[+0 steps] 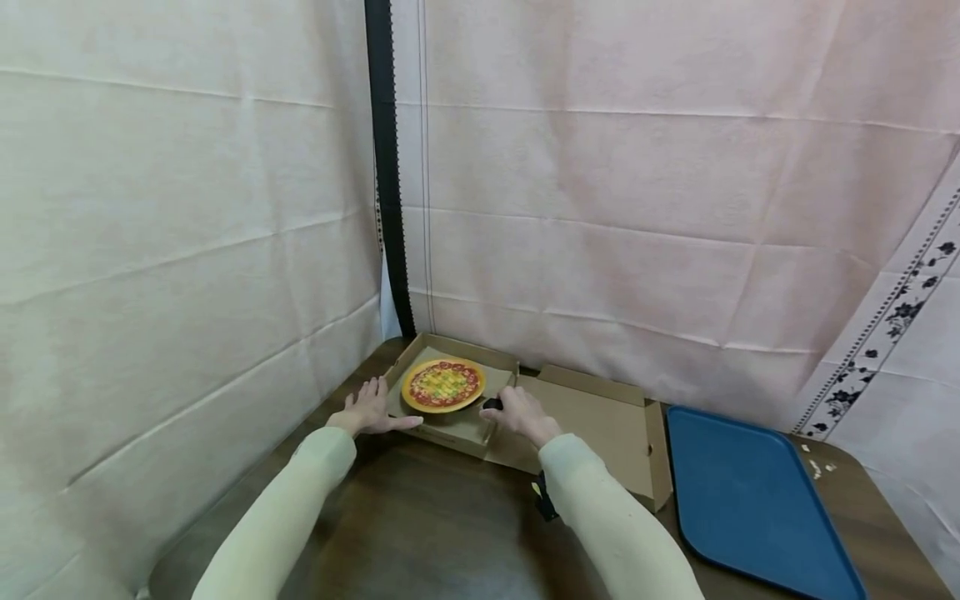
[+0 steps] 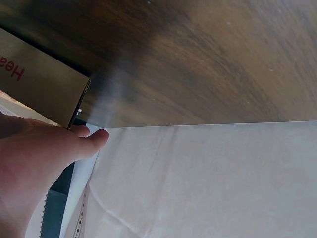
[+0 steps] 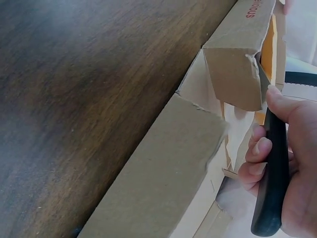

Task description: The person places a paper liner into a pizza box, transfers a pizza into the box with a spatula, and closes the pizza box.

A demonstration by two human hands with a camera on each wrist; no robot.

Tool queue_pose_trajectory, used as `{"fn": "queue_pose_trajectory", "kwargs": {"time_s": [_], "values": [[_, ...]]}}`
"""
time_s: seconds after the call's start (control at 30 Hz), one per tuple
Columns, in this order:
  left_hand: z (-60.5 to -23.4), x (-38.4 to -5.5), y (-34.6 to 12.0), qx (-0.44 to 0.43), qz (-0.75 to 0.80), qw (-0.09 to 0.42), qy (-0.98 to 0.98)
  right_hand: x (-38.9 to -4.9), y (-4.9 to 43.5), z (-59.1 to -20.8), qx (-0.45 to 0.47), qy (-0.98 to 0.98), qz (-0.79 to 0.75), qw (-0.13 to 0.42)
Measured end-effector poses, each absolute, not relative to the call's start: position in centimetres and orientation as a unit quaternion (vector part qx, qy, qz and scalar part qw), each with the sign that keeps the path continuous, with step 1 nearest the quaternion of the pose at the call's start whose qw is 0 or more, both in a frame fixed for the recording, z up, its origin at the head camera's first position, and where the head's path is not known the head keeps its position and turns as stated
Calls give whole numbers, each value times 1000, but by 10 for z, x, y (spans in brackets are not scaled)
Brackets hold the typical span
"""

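Black-handled utensil (image 3: 272, 193) is grasped in the right hand (image 1: 521, 414), fingers curled round the handle, held at the open pizza box's (image 1: 450, 440) right side. Its long axis runs near upright in the right wrist view, slightly tilted; metal end is pointed into the box, toward the pizza (image 1: 443, 385), butt toward the palm heel. Left hand (image 1: 367, 408) is spread, released, laid at the box's front left corner. Blue tray (image 1: 750, 492) is set right of the box on the counter (image 1: 397, 517).
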State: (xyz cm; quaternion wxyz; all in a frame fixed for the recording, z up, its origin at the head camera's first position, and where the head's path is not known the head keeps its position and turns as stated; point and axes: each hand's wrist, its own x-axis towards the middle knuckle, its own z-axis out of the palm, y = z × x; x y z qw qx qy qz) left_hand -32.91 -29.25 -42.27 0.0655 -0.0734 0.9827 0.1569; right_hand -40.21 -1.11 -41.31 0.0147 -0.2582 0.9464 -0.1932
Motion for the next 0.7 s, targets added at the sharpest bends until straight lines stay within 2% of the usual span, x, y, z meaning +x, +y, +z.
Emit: {"fn": "queue_pose_trajectory", "kwargs": {"time_s": [0.43, 0.7], "values": [[-423, -332, -293, -73, 143, 65, 985, -405, -17, -409, -264, 949, -168, 22], [-424, -331, -293, -72, 157, 61, 983, -408, -19, -408, -263, 949, -169, 48]]}}
